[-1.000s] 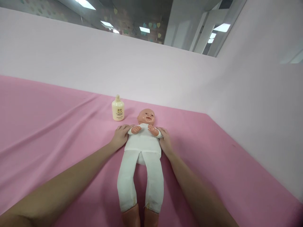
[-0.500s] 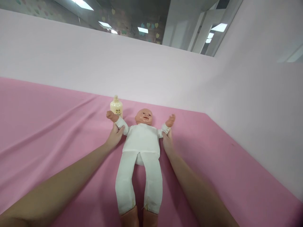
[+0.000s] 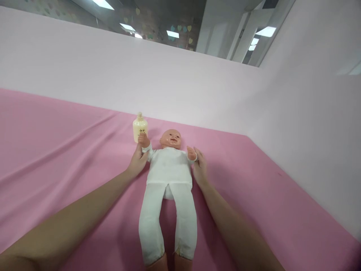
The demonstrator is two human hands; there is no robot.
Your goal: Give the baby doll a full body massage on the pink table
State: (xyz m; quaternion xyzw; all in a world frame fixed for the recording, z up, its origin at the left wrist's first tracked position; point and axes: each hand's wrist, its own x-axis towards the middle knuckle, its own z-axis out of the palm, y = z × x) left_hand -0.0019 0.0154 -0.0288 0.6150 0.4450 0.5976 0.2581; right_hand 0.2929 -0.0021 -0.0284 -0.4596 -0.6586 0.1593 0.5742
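Note:
A baby doll (image 3: 169,165) in a white top and white trousers lies on its back on the pink sheet (image 3: 93,177), its head toward the wall. My left hand (image 3: 138,160) is closed around the doll's arm (image 3: 146,148) on the left side of the view. On the other side my right hand (image 3: 200,164) grips the doll's other arm (image 3: 192,155) near the wrist. Both of the doll's forearms are bent up and inward. My fingers are partly hidden behind the sleeves. The doll's feet run off the bottom edge.
Behind the doll's left-side hand stands a cream pump bottle (image 3: 139,126) with a printed face. A pale wall (image 3: 180,90) borders the sheet at the back and right. Above it, a glass panel (image 3: 158,22) shows ceiling lights and heart shapes.
The doll's two arms, spread outward before, have folded inward toward its chest, with my hands still holding them. The doll's right-side hand now sits closer to its body.

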